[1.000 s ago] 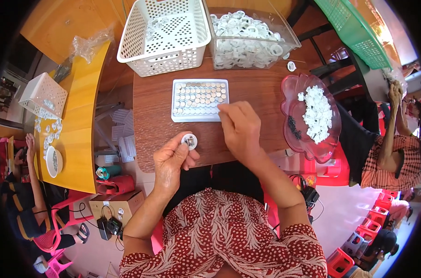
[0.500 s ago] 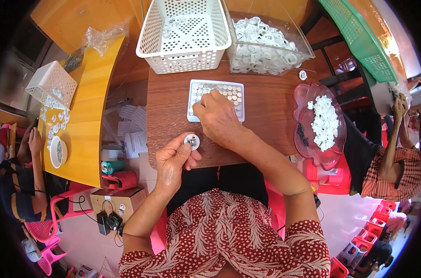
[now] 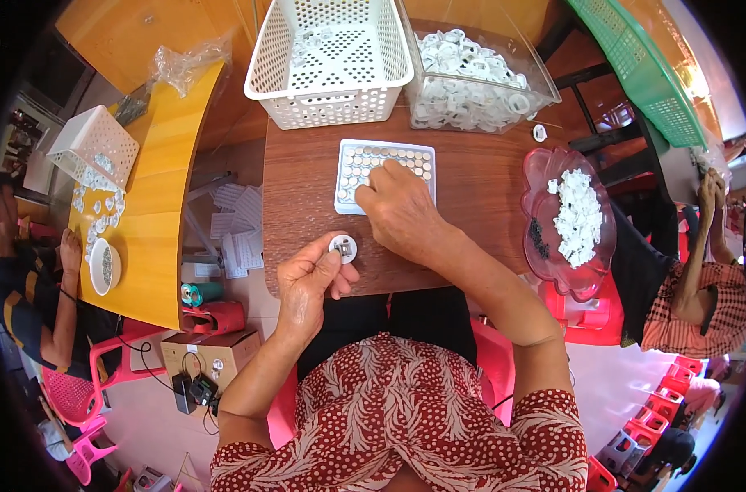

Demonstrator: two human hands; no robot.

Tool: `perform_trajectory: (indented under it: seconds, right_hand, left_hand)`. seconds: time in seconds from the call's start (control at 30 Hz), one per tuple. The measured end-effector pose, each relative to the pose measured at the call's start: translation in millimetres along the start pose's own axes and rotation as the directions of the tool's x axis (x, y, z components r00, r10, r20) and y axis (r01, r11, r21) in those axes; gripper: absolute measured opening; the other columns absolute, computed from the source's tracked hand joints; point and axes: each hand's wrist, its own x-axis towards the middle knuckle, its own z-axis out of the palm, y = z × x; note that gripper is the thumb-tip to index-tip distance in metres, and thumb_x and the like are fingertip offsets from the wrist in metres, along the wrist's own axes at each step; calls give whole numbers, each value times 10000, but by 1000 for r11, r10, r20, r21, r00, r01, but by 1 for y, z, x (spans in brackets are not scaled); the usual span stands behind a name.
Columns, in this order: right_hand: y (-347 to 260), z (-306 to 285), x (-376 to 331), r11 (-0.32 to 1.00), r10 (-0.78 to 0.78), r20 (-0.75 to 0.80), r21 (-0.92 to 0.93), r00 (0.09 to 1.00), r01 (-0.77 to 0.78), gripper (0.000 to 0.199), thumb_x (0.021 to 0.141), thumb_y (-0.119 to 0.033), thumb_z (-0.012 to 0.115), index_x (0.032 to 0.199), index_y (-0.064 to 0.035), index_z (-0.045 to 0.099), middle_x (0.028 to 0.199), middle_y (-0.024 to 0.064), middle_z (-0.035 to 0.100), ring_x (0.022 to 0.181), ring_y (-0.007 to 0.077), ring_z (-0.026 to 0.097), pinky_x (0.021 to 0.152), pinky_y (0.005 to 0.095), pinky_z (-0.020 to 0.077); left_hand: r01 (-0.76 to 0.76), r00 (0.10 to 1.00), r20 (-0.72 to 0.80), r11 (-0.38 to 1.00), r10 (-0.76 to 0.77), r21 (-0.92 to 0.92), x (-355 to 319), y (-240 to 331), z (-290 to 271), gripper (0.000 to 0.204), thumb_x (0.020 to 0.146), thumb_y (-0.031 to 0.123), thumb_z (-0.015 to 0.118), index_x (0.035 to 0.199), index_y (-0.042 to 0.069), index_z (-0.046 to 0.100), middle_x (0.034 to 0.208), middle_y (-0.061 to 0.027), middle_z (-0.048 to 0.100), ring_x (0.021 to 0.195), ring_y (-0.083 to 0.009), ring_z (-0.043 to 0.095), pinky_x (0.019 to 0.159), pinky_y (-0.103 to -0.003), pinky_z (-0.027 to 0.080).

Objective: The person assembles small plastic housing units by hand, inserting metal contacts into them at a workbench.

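Head view: your left hand pinches a small round white plastic disc past the tabletop's near edge, your right hand's curled fingertips pick in the white compartment tray; loosen, and it likely drops.

The left hand pinches a small round white part over the edge of the wooden counter. The right hand rests fingertips on a white tray of metal discs.

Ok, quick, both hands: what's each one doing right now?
Left hand: closed on a small round white part.
Right hand: fingertips down on the tray of small discs; grip cannot be told.
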Motion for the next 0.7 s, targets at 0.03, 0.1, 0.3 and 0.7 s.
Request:
perform_trajectory:
  seconds: [0.03,0.1,0.3,0.7]
  right_hand:
    - [2,-3,-3,1000,15,4,-11,1000,-15,77,621,7,582,680,-29,548,694,110,489,707,282,495,595,373,430]
    - [4,-3,-10,997,72,-22,2,997,-72,82,637,5,585,710,-30,569,698,104,496,710,280,502,591,375,431]
    - [8,2,-11,990,137,-28,30,990,-136,112,675,-2,586,774,-46,612,702,88,505,714,269,514,587,379,432]
    - [9,3,6,997,-62,37,44,997,61,45,645,8,558,651,-18,522,697,116,494,721,277,505,589,381,434]
  left_hand:
    - [9,1000,2,1000,-9,-5,0,0,0,282,924,115,502,1158,-33,556,734,-93,629,548,-81,532,474,-187,397]
    - [17,1000,3,1000,-17,-12,0,0,1,282,924,114,502,1159,-32,556,734,-94,629,550,-81,532,474,-187,397]
    - [13,1000,7,1000,-12,-8,0,2,3,279,922,110,505,1154,-35,559,738,-100,630,554,-84,533,476,-188,397]
    - [25,1000,7,999,-25,-36,2,3,0,282,921,103,501,1158,-39,555,736,-112,629,546,-92,532,475,-192,401]
